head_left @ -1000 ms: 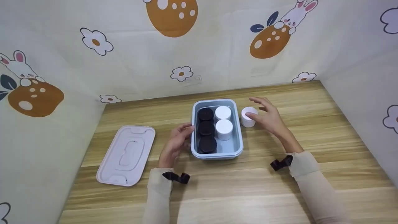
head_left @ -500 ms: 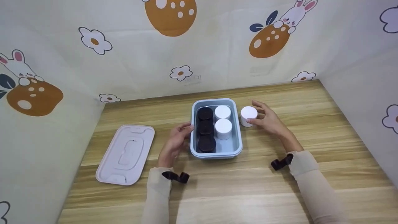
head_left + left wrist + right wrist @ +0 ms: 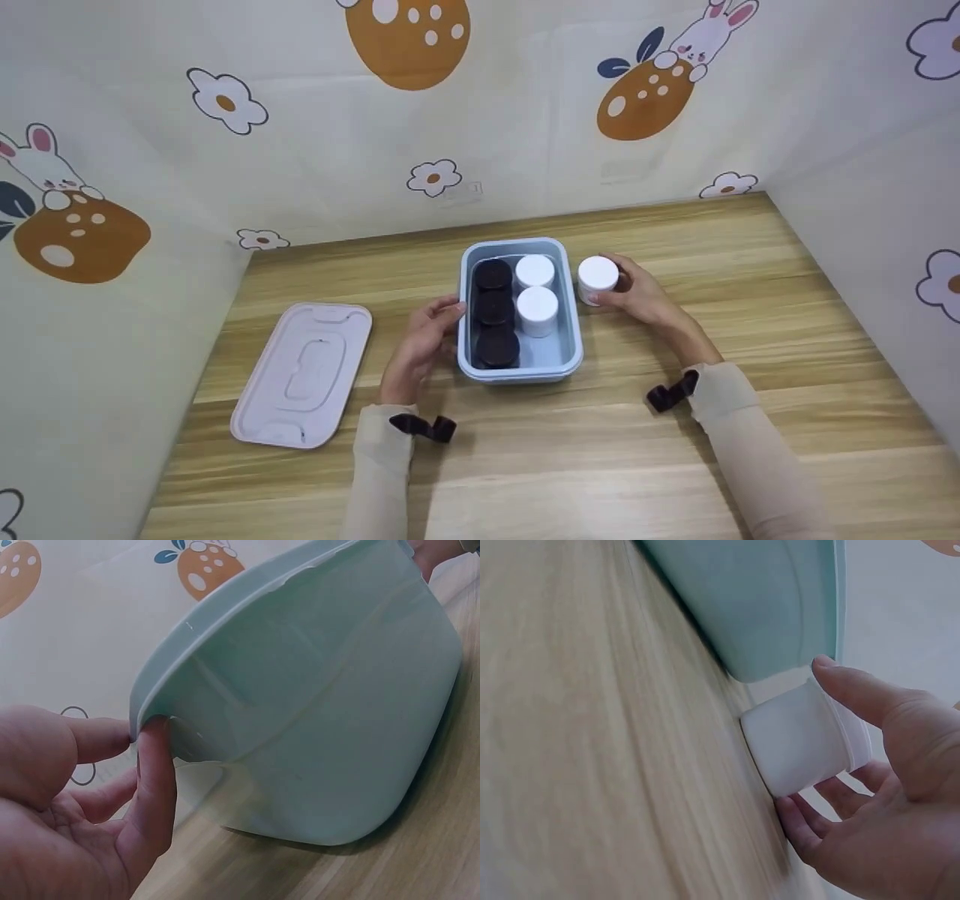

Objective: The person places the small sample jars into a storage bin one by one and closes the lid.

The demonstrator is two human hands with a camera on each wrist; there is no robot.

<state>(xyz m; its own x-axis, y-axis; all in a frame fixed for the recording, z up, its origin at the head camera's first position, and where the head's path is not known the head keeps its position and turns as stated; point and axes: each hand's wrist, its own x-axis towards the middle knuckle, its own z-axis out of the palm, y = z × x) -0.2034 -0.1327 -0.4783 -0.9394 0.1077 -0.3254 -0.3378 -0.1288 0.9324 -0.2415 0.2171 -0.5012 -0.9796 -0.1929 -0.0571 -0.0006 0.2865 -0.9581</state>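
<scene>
A light blue plastic box (image 3: 520, 373) stands on the table. Inside it, several lidded jars form two rows: black jars (image 3: 495, 307) along the left, two white jars (image 3: 537, 311) along the right. My left hand (image 3: 426, 337) pinches the box's left rim between thumb and finger, as the left wrist view (image 3: 154, 787) also shows from the side. Right of the box, another white jar (image 3: 598, 276) stands upright on the wood. My right hand (image 3: 645, 296) holds that jar, thumb at its near side by the lid and fingers around its far side and base.
A pale pinkish lid (image 3: 304, 375) lies flat on the table left of my left forearm. The wooden table (image 3: 525, 472) meets patterned cloth walls (image 3: 322, 150) at the back and on both sides. Each wrist bears a small black camera mount (image 3: 431, 427).
The right fingers have come down from above the white jar and closed around its side; the thumb has left its top. The left hand stays at the box rim.
</scene>
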